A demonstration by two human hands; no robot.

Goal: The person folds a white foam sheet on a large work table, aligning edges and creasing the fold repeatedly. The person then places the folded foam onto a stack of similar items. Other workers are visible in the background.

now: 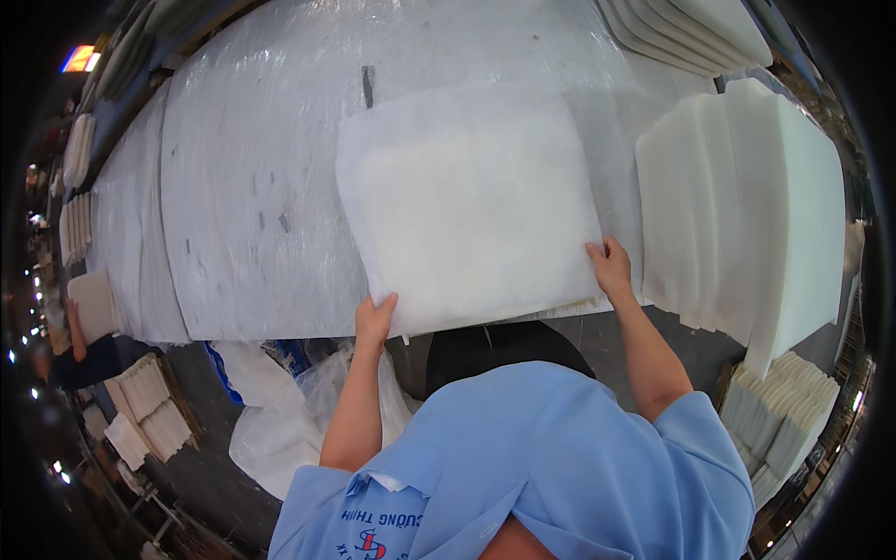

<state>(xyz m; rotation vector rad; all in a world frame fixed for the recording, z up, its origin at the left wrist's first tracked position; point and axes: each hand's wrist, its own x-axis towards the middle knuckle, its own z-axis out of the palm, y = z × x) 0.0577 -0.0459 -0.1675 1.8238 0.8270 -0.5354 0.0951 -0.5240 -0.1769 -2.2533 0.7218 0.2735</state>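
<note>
In front of me a squarish white padding sheet (pixel 476 205) lies flat on the plastic-wrapped table (pixel 252 168). Its middle looks thicker and slightly cream, while its borders are thinner and fluffy. My left hand (pixel 375 319) pinches the near left corner between thumb and fingers. At the right edge, close to the near corner, my right hand (pixel 610 268) is closed on the same sheet. A cream-coloured edge shows under its near side, by the table's front edge. What lies beneath the middle is hidden.
A stack of white foam pads (pixel 737 215) stands right of the sheet, with more pads (pixel 691 33) at the far right. Below right is another pile (pixel 779 420). White plastic bags (pixel 275 429) lie on the floor at left. A co-worker's arm (pixel 75 331) touches a pad at far left.
</note>
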